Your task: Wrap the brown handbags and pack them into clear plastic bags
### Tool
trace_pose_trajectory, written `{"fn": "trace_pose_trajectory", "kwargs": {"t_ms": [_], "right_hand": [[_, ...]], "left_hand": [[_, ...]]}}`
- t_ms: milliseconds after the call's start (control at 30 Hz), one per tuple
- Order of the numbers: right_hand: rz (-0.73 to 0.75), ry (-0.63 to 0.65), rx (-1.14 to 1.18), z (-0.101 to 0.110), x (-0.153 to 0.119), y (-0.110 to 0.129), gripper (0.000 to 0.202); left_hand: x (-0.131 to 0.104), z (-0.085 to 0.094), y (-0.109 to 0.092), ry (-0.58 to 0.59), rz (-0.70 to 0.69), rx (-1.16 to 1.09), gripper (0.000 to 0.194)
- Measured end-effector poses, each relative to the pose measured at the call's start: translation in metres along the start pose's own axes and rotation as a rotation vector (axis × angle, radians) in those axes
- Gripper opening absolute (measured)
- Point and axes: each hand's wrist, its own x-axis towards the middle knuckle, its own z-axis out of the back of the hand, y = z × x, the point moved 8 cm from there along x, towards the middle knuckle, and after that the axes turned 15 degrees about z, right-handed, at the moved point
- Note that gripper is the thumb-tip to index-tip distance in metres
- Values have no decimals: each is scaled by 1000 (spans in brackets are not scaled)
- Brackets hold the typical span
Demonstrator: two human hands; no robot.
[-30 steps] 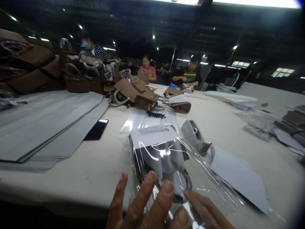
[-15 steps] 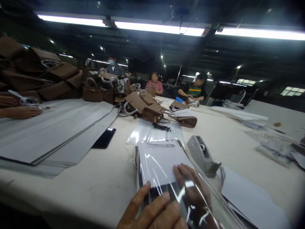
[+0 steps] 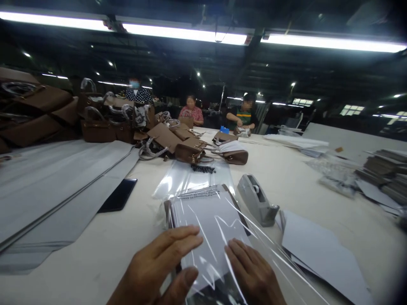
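A clear plastic bag with printed text lies in front of me, and inside it is a white sheet (image 3: 203, 224) over something brown and dark. My left hand (image 3: 159, 267) is at the bag's left edge, thumb and fingers apart, holding nothing. On the right, my right hand (image 3: 252, 271) appears to be inside the clear film, its fingers stretched out on the white sheet. A grey tape dispenser (image 3: 257, 199) stands just right of the bag. Beyond the bag, more clear film (image 3: 178, 180) lies flat with a small black bundle (image 3: 203, 169) on it.
Brown handbags (image 3: 165, 137) lie across the table's far side, with a taller pile (image 3: 38, 110) at left. Grey sheets (image 3: 63, 182) and a black phone (image 3: 117, 195) lie left, white paper (image 3: 318, 245) right. Three people are beyond the table.
The view has turned right. My left hand has moved off the film's front to its left edge, and my right hand lies lower on the white sheet, which now covers more of the dark part.
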Motion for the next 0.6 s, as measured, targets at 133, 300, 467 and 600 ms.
{"fn": "trace_pose_trajectory", "kwargs": {"t_ms": [133, 300, 467, 600], "right_hand": [[-41, 6, 17, -1, 1, -3, 28], [-82, 62, 179, -15, 3, -16, 23], [-149, 125, 233, -29, 3, -31, 16], [-154, 263, 187, -42, 3, -43, 17]], "left_hand": [[25, -54, 11, 172, -63, 251, 42], [21, -127, 46, 244, -116, 509, 55], [17, -138, 63, 67, -236, 557, 58], [21, -146, 72, 25, -230, 441, 59]]}}
